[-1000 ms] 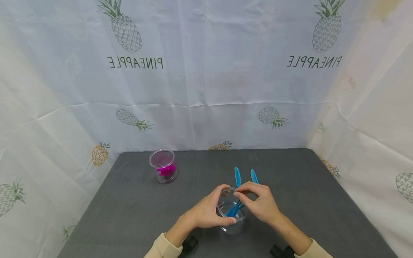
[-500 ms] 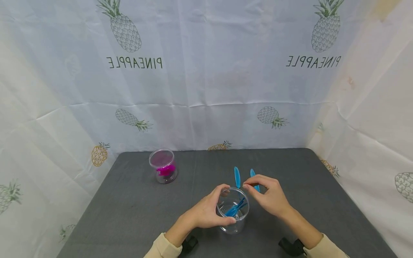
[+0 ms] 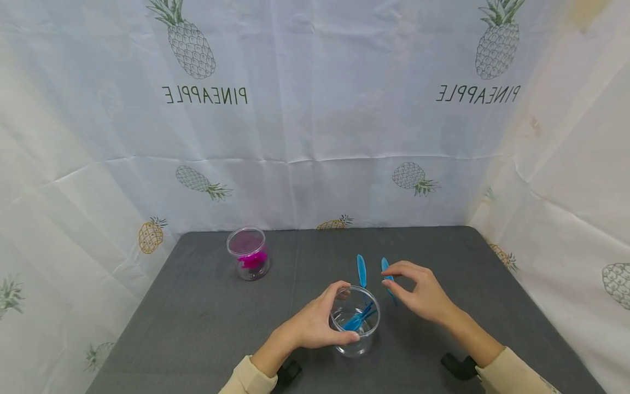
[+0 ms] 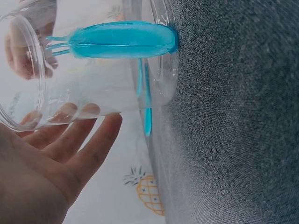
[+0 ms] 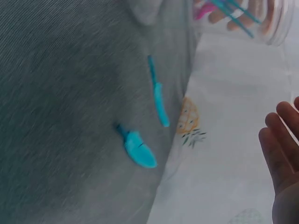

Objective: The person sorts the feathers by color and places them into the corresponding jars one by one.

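Note:
A clear plastic jar (image 3: 358, 349) stands upright on the table, and my left hand (image 3: 312, 324) holds it, thumb on the near side and fingers round the far side. Inside it lean several blue feathers (image 4: 119, 41), quills toward the rim. Just beyond the jar lies one blue feather (image 3: 361, 267). To its right, a second blue feather (image 3: 384, 265) is partly covered by the fingertips of my right hand (image 3: 422, 291) in the head view. Thumb and forefinger of that hand are apart, holding nothing. In the right wrist view both loose feathers lie on the cloth.
Another clear jar (image 3: 254, 272) with bright pink contents stands at the back left of the dark grey table (image 3: 206, 323). A white curtain (image 3: 315, 120) with pineapple prints hangs behind the table's far edge and along both sides.
My right hand has moved from above the jar's rim rightward to the right-hand loose feather, and its thumb and forefinger have parted. The left hand and jar stay put.

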